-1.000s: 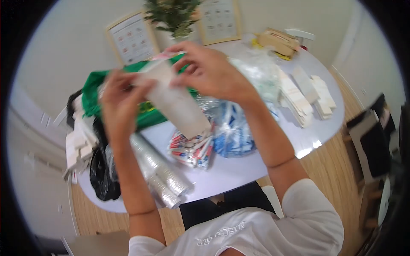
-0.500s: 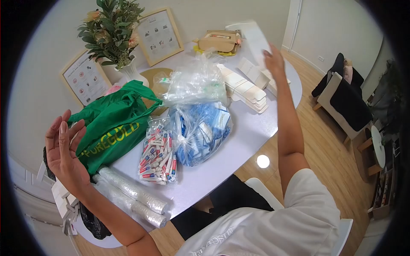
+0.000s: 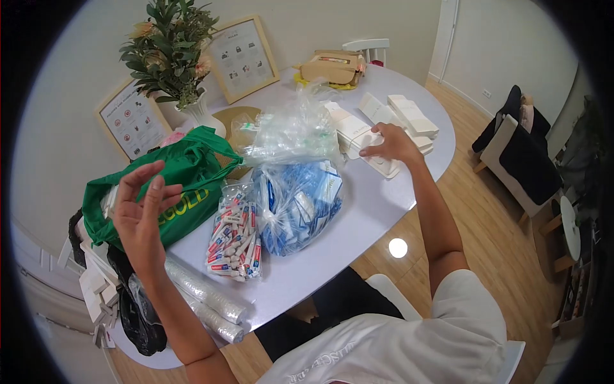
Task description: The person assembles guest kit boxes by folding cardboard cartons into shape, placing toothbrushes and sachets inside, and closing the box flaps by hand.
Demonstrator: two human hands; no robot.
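Observation:
My left hand [image 3: 142,214] is raised in front of the green bag [image 3: 192,160], its fingers apart and nothing in them. At the right, my right hand [image 3: 389,144] is over a stack of flat white cartons [image 3: 358,131], thumb and fingers apart at its near part; whether they touch it I cannot tell. More white cartons [image 3: 412,116] lie just beyond that hand. Between my hands are a clear bag of small tubes [image 3: 235,240], a bag of blue-and-white packets [image 3: 297,205] and a heap of clear plastic bags [image 3: 291,137].
Bubble-wrap rolls [image 3: 204,288] and a black bag [image 3: 137,326] lie at the near left. Behind stand a flower vase [image 3: 203,115] and two frames [image 3: 246,57]. A brown package [image 3: 332,67] is at the table's far side, a chair [image 3: 518,160] off to the right.
The white carton held between both hands went right in my right hand and is now let go among the cartons. My right hand has since moved down to the nearer stack; my left stays raised.

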